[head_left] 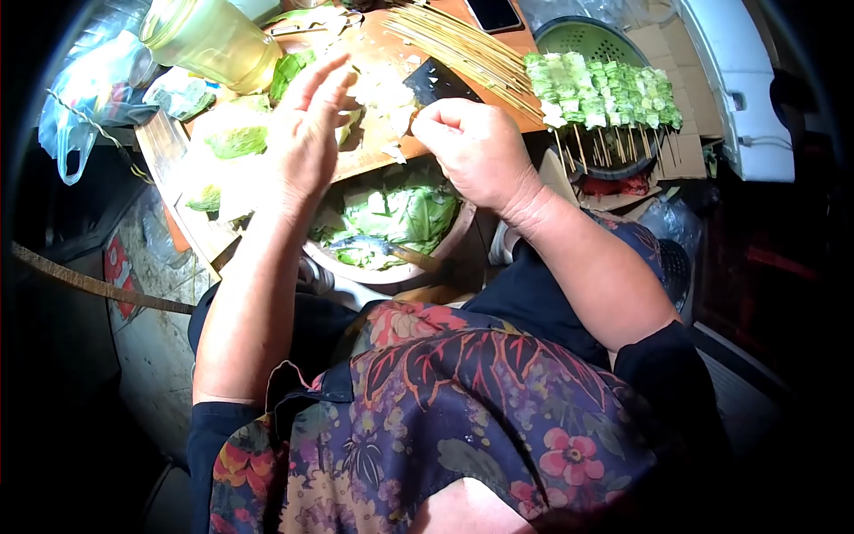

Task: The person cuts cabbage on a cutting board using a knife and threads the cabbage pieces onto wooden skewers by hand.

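Over the brightly lit wooden board [378, 156], my left hand [310, 133] is raised with its fingers stretched out and slightly apart. Small pale leaf scraps [387, 102] lie on the board between my hands. My right hand [480, 147] is closed, thumb against curled fingers; whatever it pinches, if anything, is hidden. Just beyond it lies a dark flat blade [440, 83], and I cannot tell whether my fingers touch it. Below the board's front edge, a round basin [463, 233] holds green leaves [391, 218] and a tool with a wooden handle [414, 258].
Loose bamboo skewers [463, 44] spread across the board's back. At right, skewers threaded with green leaf pieces [605, 89] rest across a green colander [569, 34]. A phone [495, 13], a plastic jar [213, 44], a blue plastic bag [84, 107] and leaf chunks [236, 141] lie around.
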Demonstrator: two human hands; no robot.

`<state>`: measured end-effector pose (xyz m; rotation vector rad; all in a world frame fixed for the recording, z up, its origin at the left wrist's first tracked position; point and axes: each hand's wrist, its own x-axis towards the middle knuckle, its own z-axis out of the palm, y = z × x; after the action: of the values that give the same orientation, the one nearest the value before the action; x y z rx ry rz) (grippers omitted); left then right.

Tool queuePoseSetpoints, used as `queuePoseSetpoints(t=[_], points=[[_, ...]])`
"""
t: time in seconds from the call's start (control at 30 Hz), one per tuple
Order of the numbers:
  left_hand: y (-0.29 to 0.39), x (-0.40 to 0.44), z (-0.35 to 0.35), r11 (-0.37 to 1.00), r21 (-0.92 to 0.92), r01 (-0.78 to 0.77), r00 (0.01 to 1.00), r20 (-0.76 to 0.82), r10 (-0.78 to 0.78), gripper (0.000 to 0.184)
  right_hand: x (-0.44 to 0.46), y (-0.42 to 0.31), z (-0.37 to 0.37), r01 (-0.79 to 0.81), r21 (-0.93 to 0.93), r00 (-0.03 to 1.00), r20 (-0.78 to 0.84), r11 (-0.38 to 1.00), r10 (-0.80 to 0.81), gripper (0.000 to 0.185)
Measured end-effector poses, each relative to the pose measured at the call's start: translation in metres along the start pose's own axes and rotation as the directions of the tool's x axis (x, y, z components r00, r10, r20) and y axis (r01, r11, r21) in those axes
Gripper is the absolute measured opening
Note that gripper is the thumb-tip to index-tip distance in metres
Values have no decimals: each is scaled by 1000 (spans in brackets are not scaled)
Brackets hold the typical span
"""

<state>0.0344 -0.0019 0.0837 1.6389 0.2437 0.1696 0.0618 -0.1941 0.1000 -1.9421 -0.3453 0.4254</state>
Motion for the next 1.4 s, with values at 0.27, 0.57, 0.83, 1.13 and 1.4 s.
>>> queuePoseSetpoints(t=[0.27,0.57,0.83,1.13,1.4], points=[[-38,33,-46,834,380,400,916,-153,-370,28,2,-4,-9,-38,-27,999,-26,999,38,22],[-77,44,-41,567,763,312,871,10,-492,30,3,-4,-8,-64,3,998,6,998,64,22],[-59,42,-41,577,596,559,703,29,-711,51,0,-5,-8,-33,26,999,22,999,32,21],[-43,36,-25,563,692,452,758,35,-652,50,-2,-6,-8,-15,-5,1000,22,1000,15,21],[-43,28,-28,640,517,569,755,-21,-655,42,-5,-9,-7,-6,3,999,40,1000,6,20]])
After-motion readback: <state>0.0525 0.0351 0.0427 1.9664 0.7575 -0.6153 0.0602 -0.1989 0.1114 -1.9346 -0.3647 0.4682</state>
